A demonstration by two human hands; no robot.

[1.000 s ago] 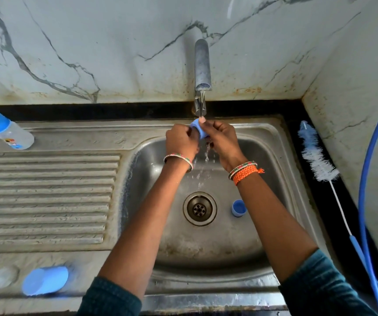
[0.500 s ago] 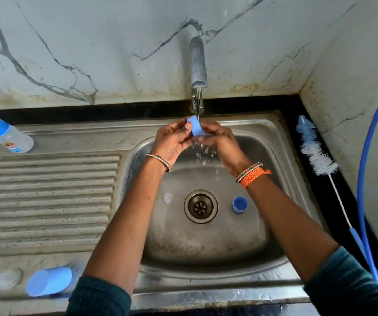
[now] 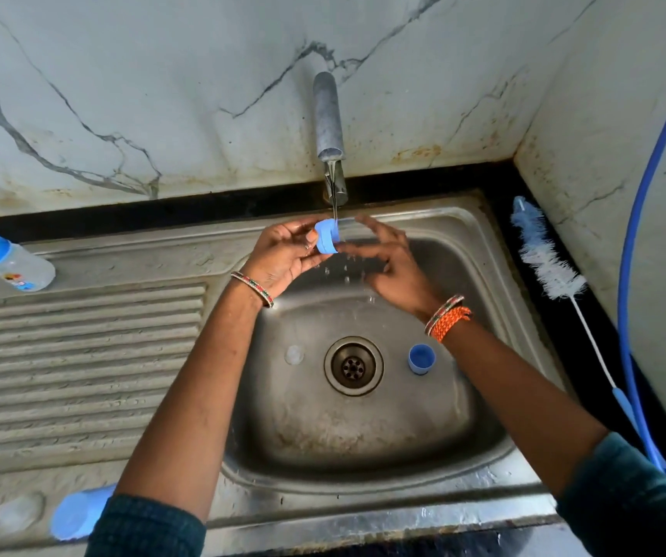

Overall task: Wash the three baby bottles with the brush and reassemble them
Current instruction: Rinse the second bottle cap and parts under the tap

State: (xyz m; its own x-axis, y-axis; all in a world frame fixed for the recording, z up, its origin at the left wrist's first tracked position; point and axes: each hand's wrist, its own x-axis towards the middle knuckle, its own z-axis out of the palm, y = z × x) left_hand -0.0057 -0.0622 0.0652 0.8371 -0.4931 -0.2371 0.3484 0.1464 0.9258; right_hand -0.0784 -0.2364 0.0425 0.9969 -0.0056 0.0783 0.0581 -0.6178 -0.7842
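Fingers (image 3: 303, 239) of the left hand (image 3: 283, 255) pinch a blue ring (image 3: 327, 236) under the tap (image 3: 328, 118) stream; right hand (image 3: 387, 255) spread, fingertips just touching the ring's edge.
Near: blue cap (image 3: 80, 516) lying on the surface.
Basin: second ring (image 3: 421, 359) beside the drain (image 3: 353, 365), clear teat (image 3: 294, 354) opposite.
Far: bottle (image 3: 6, 261) lying left, brush (image 3: 544, 263) right.
Judgement: ring light, stiff, slippery when wet; grip across the outer rim.

Bottle (image 3: 6, 259) and blue cap (image 3: 78, 512) partly cut off
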